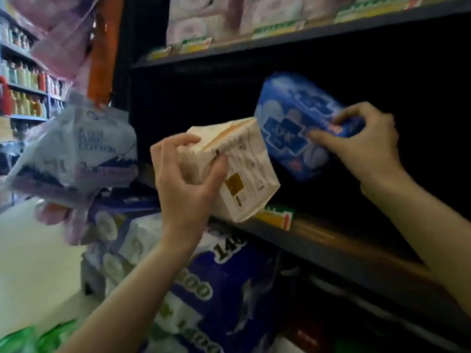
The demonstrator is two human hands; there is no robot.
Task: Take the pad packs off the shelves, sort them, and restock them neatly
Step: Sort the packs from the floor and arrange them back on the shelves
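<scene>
Our left hand (186, 184) holds a cream pack (239, 171) at the shelf (331, 240) edge, our right hand (364, 143) grips a blue pack (290, 128) above it, and a grey pack (76, 149) reads "PURE COTTON"

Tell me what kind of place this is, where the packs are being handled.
Most likely a shop or supermarket aisle. Price tags line the shelf edge, another aisle's shelves of bottles stand at far left, and the left hand holds a cream pack while the right hand holds a blue pack.
</scene>
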